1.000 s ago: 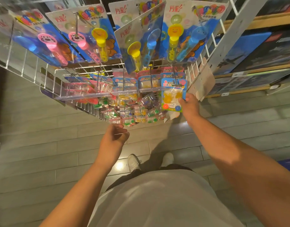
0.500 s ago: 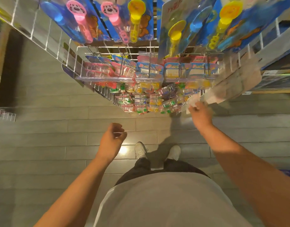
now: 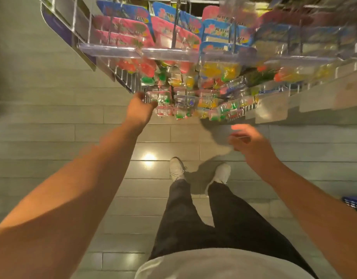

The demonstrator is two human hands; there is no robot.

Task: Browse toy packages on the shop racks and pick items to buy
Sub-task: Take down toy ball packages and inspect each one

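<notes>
A wire shop rack (image 3: pixel 121 75) hangs toy packages above the floor. Pink-carded packs (image 3: pixel 123 29) are at upper left and blue-carded packs (image 3: pixel 220 31) at upper middle. Several small clear blister packs (image 3: pixel 185 101) with coloured toys hang in the lowest row. My left hand (image 3: pixel 141 111) reaches up to the left end of that row, its fingertips at the leftmost clear pack (image 3: pixel 160 97); blur hides whether it grips. Below the row's right end, my right hand (image 3: pixel 252 146) hovers with loosely curled fingers and holds nothing.
Clear label strips (image 3: pixel 169 55) run along the peg fronts, and pale tag plates (image 3: pixel 272 107) jut out at the rack's right. A blue basket (image 3: pixel 354 204) shows at the right edge. My shoes (image 3: pixel 176 168) stand on the grey plank floor beneath the rack.
The view tilted down to the lower rows. My left hand rose to the small blister packs. My right hand dropped away from the rack's right side, empty.
</notes>
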